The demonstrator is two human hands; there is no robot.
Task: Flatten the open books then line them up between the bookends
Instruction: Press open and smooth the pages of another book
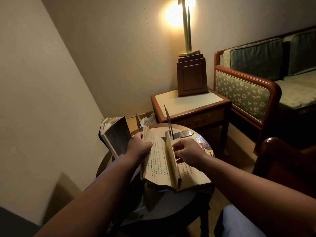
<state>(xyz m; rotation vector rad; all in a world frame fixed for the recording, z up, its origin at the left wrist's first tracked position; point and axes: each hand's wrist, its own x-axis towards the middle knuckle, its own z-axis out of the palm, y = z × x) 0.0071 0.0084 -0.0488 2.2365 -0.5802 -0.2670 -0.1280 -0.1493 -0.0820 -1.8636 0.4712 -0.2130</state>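
Note:
An open book (pixel 159 161) with yellowed printed pages lies over the small round table (pixel 172 211). My left hand (pixel 139 145) grips its left-hand pages near the top edge. My right hand (pixel 186 152) pinches a few pages that stand up at the middle of the book. A dark-covered book (pixel 116 134) stands upright at the table's left, its pages fanned at the top. Two thin dark bookends rise behind the open book: the left bookend (pixel 138 123) and the right bookend (pixel 169 121).
A square side table (pixel 193 105) with a wooden lamp base (pixel 192 77) and brass lamp stands behind the round table. A sofa (pixel 253 86) is at the right, a dark armchair (pixel 282 161) at the near right. A wall runs close on the left.

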